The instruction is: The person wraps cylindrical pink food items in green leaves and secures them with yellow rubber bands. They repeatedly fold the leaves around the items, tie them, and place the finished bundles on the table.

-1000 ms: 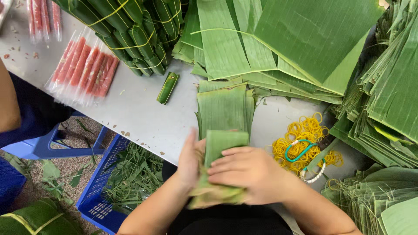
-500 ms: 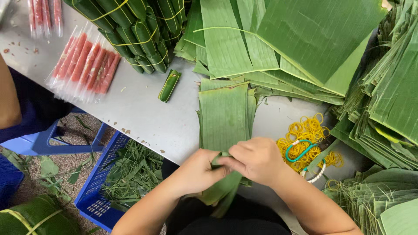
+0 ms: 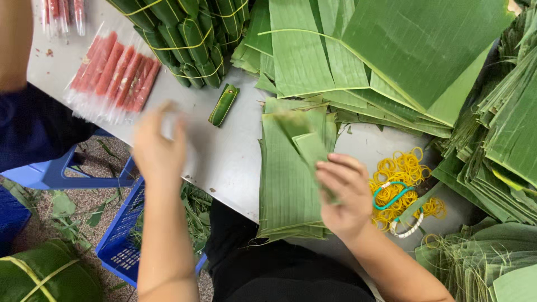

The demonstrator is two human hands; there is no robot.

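At the near edge of the grey table, the hands have parted: the right hand now pinches a folded leaf strip over the leaf stack, while the blurred left hand reaches toward the red sausages, its grip unclear.

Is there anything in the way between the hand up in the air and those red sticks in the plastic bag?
Nothing visible. The left hand hangs blurred over bare grey table, and the bag of red sticks lies just beyond it, up and to the left. The small green wrapped roll lies off to the other side.
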